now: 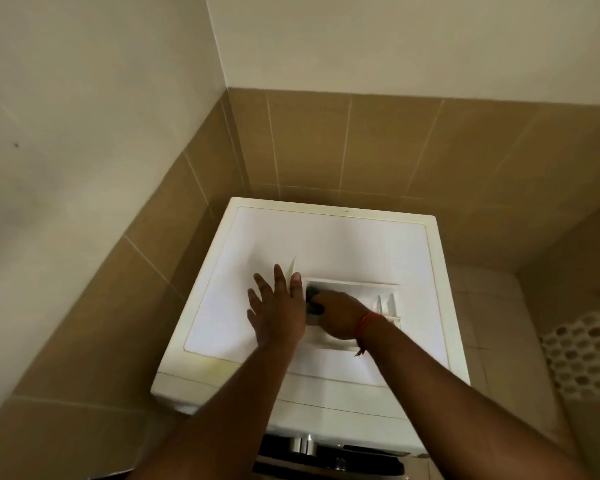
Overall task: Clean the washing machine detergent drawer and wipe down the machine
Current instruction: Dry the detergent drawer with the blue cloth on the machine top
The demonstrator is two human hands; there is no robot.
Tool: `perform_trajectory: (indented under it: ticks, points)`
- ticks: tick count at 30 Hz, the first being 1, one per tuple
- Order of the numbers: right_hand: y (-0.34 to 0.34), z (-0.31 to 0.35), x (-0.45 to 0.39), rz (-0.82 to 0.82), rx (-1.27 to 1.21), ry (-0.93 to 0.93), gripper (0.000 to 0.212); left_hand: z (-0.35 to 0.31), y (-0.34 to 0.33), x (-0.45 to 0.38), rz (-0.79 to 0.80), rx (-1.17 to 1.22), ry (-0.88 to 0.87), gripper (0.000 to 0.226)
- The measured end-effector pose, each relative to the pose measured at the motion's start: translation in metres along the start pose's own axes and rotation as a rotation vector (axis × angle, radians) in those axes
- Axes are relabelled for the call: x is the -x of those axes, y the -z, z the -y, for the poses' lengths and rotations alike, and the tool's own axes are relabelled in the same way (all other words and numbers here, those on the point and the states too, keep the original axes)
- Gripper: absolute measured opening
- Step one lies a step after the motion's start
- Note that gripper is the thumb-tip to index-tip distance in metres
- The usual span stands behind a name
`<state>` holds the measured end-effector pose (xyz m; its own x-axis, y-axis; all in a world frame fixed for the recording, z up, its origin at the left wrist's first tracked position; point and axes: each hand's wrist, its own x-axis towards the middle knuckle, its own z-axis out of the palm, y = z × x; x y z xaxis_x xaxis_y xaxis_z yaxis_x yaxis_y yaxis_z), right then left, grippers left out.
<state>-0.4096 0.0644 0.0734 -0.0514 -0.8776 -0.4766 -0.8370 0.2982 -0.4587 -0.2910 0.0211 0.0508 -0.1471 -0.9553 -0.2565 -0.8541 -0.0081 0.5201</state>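
Though blurry: right hand [340,315] gripping dark cloth [314,301] in drawer [371,292], left hand [278,306] flat.

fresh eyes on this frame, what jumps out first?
Two bare arms reach over a white washing machine set in a tan-tiled corner. The detergent drawer lies on the machine's top; the right hand holds a dark cloth inside it. The left hand presses flat beside the drawer, fingers spread.

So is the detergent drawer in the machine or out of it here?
Out. The detergent drawer lies flat on the washing machine's top; the left hand steadies its edge while the right hand works a dark scrubber inside.
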Motion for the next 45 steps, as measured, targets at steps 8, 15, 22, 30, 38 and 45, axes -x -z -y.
perform_trajectory:
  ticks: [8, 15, 22, 30, 38, 45]
  points:
    - [0.036, -0.052, 0.010, 0.180, 0.242, -0.061, 0.044, 0.001, -0.004, -0.001, -0.037, 0.068, 0.019, 0.085]
    - [0.003, -0.019, -0.001, -0.016, -0.028, 0.121, 0.036, 0.000, -0.004, -0.001, -0.042, 0.093, 0.008, 0.080]
    - [0.030, -0.057, 0.014, 0.079, 0.206, -0.035, 0.042, 0.002, -0.007, -0.004, -0.025, 0.136, 0.020, 0.083]
    - [0.013, -0.028, 0.007, 0.000, 0.026, 0.068, 0.034, 0.003, -0.005, -0.007, 0.031, 0.085, 0.033, 0.069]
    - [0.004, -0.036, 0.001, -0.015, 0.131, -0.106, 0.045, 0.007, -0.008, -0.010, 0.059, 0.142, 0.031, 0.078]
    - [0.021, -0.032, 0.025, -0.110, 0.027, -0.038, 0.044, 0.011, -0.010, -0.013, 0.041, 0.170, -0.018, 0.074]
